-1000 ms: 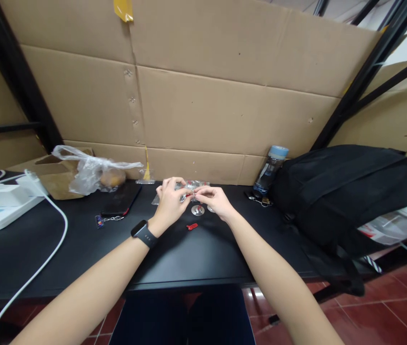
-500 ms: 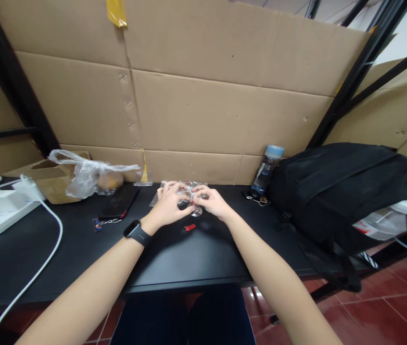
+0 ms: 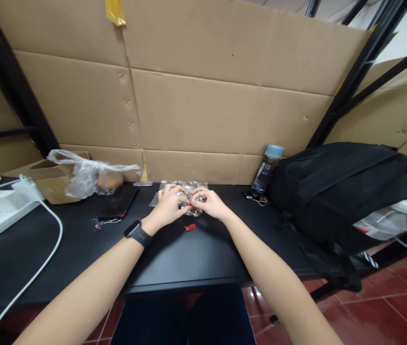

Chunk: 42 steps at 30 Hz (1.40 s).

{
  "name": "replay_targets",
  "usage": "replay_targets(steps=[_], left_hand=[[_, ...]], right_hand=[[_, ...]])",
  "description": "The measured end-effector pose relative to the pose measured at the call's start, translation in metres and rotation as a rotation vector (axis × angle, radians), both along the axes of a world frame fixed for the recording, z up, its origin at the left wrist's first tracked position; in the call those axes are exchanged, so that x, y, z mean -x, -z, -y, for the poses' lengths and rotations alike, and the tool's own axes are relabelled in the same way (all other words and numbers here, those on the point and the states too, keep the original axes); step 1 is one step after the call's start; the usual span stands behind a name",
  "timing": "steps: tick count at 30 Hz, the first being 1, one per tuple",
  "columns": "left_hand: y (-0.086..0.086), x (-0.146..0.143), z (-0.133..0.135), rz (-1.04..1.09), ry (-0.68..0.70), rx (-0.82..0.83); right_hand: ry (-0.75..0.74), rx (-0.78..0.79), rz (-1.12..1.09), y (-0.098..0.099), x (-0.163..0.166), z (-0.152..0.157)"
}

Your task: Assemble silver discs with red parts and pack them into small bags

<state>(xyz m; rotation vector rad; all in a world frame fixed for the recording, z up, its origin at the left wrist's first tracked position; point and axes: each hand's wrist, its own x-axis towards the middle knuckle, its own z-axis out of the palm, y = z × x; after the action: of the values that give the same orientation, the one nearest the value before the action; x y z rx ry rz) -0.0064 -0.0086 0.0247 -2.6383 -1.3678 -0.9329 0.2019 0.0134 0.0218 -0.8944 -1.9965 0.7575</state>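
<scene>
On the black table, a crinkled clear plastic pack (image 3: 202, 186) with red bits in it lies partly hidden under both my hands. My left hand (image 3: 169, 206), a dark watch on its wrist, curls over the pack's left side; its thumb reaches in toward the middle. My right hand (image 3: 213, 203) pinches from the right, with a tiny red piece (image 3: 191, 203) showing at its fingertips. Both sets of fingertips nearly meet there, and what the left fingers grip is too small to make out. Nearer me a separate red plastic piece (image 3: 189, 227) rests on the table.
To the left are a phone (image 3: 117, 205) with a keychain, a tied plastic bag (image 3: 88, 177) and a white power strip (image 3: 12, 211) with cables. A blue-capped bottle (image 3: 262, 172) and a black backpack (image 3: 336, 191) stand right. Cardboard (image 3: 203, 110) walls the back.
My fingertips have shifted slightly over the plastic pack, and the left thumb has drawn back a little. More of the shiny plastic shows between my hands. The loose red piece has not moved.
</scene>
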Motion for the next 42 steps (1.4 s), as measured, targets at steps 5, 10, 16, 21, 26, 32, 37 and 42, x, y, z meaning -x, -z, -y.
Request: replay_targets(steps=[5, 10, 16, 21, 26, 32, 37, 42], left_hand=[[0.002, 0.005, -0.005, -0.018, -0.029, -0.024], [-0.001, 0.007, -0.003, -0.020, -0.042, -0.021], [-0.006, 0.004, 0.004, -0.035, -0.045, 0.004], [-0.009, 0.003, 0.003, 0.020, -0.117, 0.030], [-0.016, 0.002, 0.004, 0.171, -0.239, 0.110], [-0.017, 0.001, 0.003, 0.332, -0.250, 0.228], [-0.016, -0.001, 0.003, 0.356, -0.266, 0.227], [-0.017, -0.003, 0.005, 0.350, -0.254, 0.232]], right_hand=[[0.096, -0.184, 0.239, -0.002, -0.007, 0.000], [0.133, -0.180, 0.503, 0.002, -0.014, -0.004], [0.130, -0.100, 0.566, 0.005, -0.012, -0.002], [0.168, -0.079, 0.442, 0.000, -0.014, -0.002], [0.209, 0.050, 0.097, -0.006, -0.010, -0.001], [0.207, 0.166, -0.259, -0.005, 0.006, 0.005], [0.208, 0.137, -0.319, -0.004, 0.011, 0.007], [0.174, 0.076, -0.325, -0.003, 0.013, 0.006]])
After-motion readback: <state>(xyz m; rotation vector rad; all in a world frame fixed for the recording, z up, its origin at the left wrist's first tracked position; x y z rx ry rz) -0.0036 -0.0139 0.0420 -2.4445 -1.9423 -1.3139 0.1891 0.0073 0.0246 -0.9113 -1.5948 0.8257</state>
